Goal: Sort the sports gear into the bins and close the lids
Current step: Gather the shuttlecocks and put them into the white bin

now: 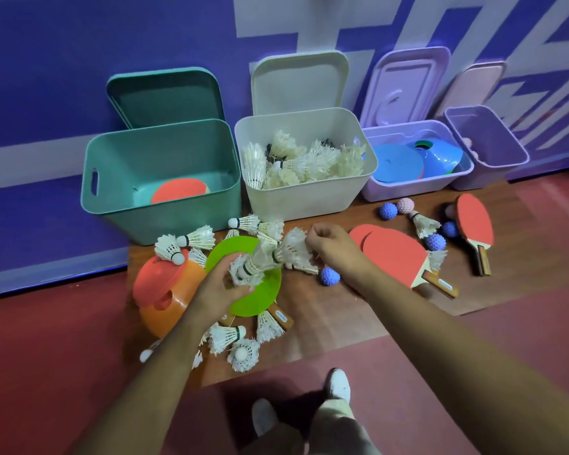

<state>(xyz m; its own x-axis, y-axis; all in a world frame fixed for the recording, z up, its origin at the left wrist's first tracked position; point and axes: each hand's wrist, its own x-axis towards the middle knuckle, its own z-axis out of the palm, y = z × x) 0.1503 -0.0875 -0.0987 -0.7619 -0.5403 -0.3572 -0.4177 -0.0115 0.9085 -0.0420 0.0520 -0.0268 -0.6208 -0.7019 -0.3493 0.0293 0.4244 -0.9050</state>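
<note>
My left hand (222, 284) grips a bunch of white shuttlecocks (255, 266) over a green disc cone (243, 277). My right hand (334, 246) pinches another shuttlecock (294, 249) by its feathers, touching the bunch. Four open bins line the wall: a teal bin (112, 178) holding a red paddle, a cream bin (309, 195) full of shuttlecocks, a lilac bin (418, 185) with blue disc cones, and a purple bin (486, 139). Loose shuttlecocks (232, 336) lie near my left arm.
Lids lean on the wall behind each bin. Orange and red cones (165, 290) sit left. Red paddles (395, 254) and another paddle (475, 221) lie right, among spiky blue balls (329, 276) and a pink ball (405, 205). My shoes (339, 385) stand below.
</note>
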